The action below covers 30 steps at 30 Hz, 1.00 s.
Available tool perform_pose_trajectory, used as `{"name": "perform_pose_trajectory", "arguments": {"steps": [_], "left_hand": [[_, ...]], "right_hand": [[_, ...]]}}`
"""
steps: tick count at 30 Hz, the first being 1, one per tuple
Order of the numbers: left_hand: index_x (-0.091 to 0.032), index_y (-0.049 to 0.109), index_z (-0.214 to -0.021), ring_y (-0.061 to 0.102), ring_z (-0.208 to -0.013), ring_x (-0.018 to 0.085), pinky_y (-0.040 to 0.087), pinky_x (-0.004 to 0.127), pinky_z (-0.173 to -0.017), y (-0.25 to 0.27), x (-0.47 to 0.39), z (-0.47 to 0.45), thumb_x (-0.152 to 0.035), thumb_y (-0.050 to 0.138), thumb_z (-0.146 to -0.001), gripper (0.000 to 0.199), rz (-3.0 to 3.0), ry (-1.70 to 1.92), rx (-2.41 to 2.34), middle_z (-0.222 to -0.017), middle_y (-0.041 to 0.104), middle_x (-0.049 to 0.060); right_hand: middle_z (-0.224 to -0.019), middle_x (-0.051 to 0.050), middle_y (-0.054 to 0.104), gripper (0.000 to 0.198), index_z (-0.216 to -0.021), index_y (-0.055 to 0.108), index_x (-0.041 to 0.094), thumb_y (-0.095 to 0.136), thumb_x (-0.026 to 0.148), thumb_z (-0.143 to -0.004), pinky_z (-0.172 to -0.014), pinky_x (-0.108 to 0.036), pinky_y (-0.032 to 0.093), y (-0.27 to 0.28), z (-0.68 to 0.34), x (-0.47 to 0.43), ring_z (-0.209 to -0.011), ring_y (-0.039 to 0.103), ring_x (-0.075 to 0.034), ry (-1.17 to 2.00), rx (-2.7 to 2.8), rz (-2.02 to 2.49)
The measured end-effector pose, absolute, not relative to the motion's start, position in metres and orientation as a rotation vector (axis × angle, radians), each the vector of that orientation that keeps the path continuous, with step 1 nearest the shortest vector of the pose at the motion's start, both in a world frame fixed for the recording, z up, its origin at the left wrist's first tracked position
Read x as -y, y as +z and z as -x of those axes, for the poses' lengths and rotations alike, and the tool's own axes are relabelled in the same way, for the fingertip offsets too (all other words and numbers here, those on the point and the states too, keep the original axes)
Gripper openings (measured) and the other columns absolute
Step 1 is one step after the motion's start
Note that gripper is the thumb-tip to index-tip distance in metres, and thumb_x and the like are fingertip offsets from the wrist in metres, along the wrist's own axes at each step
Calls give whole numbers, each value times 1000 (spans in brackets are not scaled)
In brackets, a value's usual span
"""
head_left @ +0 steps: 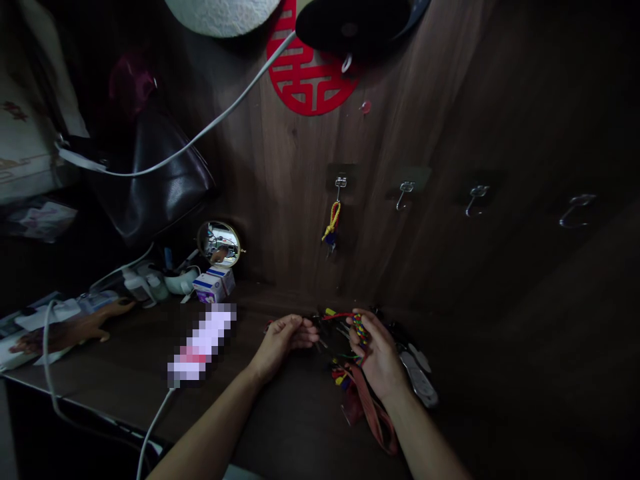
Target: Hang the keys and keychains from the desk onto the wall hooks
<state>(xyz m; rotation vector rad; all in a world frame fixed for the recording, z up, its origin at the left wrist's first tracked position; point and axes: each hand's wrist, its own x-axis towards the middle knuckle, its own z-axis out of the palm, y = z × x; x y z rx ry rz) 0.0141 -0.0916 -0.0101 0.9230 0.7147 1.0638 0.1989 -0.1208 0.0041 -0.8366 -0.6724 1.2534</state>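
A multicoloured braided cord (359, 328) is gripped in my right hand (377, 350), its fingers bent round it. From it a red cord (343, 315) runs left toward some dark keys (320, 321). My left hand (286, 339) is beside these keys, thumb and fingers drawn together; what lies between the fingers is too dark to make out. Below my right hand a reddish-brown strap (369, 407) lies on the tabletop, with a colourful knotted cord (342, 377) at its upper end. A grey, elongated key-like object (418, 379) lies just right of my right hand.
Metal hooks (406, 195) line the wooden wall; a yellow-and-red cord loop (332, 223) hangs from the leftmost. At left are a phone-like blurred slab (203, 343) on a white cable (155, 421), a small box (215, 285), a round mirror (220, 244) and a black bag (160, 173).
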Motion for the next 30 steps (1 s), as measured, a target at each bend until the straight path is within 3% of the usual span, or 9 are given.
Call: {"name": "perform_pose_trajectory", "arguments": {"steps": [3,6,8,15,19,25,30], "left_hand": [[-12,66,-75,62,-76,17,46,23,-66,-15,88,-12,-42,62,-75,30,-1021,1142,-804,-81,68,8],[-13,65,-68,58,-98,21,46,25,-79,-15,87,-11,-40,61,-76,29,-1018,1215,-763,-106,65,10],[-13,63,-65,55,-105,23,44,29,-86,-13,88,-10,-39,61,-76,28,-941,1188,-651,-112,63,11],[-14,63,-84,64,-79,16,48,26,-73,-8,92,-10,-35,63,-78,22,-750,1066,-517,-93,69,10],[-13,63,-89,64,-74,14,49,27,-73,-7,92,-11,-32,64,-78,22,-730,1052,-491,-86,69,8],[-16,60,-103,64,-80,14,47,24,-70,-8,92,-11,-21,74,-68,38,-770,1035,-543,-96,69,7],[-17,57,-110,63,-89,16,46,25,-78,-8,92,-11,-14,77,-64,51,-786,1006,-545,-101,68,8]], "right_hand": [[-77,-2,65,24,-87,64,21,71,33,-67,-37,-16,25,7,-198,123,-51,46,-7,1253,702,837],[-77,-2,65,25,-86,64,21,72,33,-66,-37,-17,24,10,-196,124,-51,46,-7,1265,712,830],[-77,-2,65,24,-85,63,21,72,32,-66,-37,-17,24,11,-196,125,-51,45,-7,1269,712,820],[-77,0,65,23,-83,64,23,72,34,-64,-36,-18,25,10,-197,123,-51,47,-8,1261,679,842],[-76,0,66,22,-83,65,22,72,32,-65,-37,-17,25,9,-197,122,-51,47,-7,1270,671,841],[-77,0,65,24,-84,65,22,73,32,-64,-36,-16,25,9,-196,122,-50,47,-6,1265,673,852],[-76,0,66,25,-83,64,22,74,33,-63,-36,-17,26,9,-197,122,-50,48,-7,1261,675,850]]}}
